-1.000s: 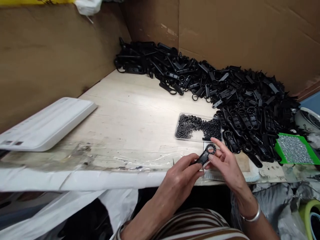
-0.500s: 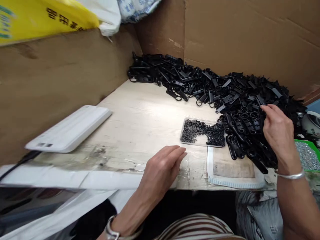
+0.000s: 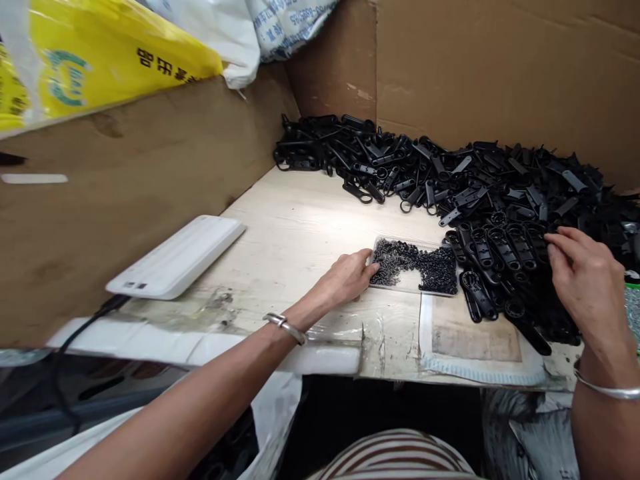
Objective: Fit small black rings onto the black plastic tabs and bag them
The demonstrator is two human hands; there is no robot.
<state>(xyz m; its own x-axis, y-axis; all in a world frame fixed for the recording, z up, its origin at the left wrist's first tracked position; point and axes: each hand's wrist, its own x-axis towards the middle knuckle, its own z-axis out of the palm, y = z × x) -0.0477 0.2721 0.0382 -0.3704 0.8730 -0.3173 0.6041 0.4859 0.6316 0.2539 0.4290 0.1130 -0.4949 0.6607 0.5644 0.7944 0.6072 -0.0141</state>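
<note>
My left hand (image 3: 350, 275) is at the left end of a shallow clear plastic tray (image 3: 411, 291), its thumb and fingers closed on the edge. Tiny dark screws (image 3: 387, 259) fill the tray's left side, and small black pieces (image 3: 439, 270) fill its right. Over on the right, my right hand (image 3: 583, 277) pinches at the end of a black plastic part (image 3: 536, 239) with a rounded ring end. That part lies at the right of a row of similar black parts (image 3: 504, 247), face up on other black pieces.
A large heap of black plastic parts (image 3: 425, 160) runs along the cardboard wall (image 3: 500, 73). A white flat device (image 3: 177, 257) with a black cable (image 3: 83, 333) stands at the left. A stained pad (image 3: 475, 333) lies at the front edge. Yellow bag (image 3: 115, 53) hangs upper left.
My left hand has moved forward from the table's front to the tray's left edge. My right hand has come lower, and another black part lies at the row's right end. The view has shifted slightly.
</note>
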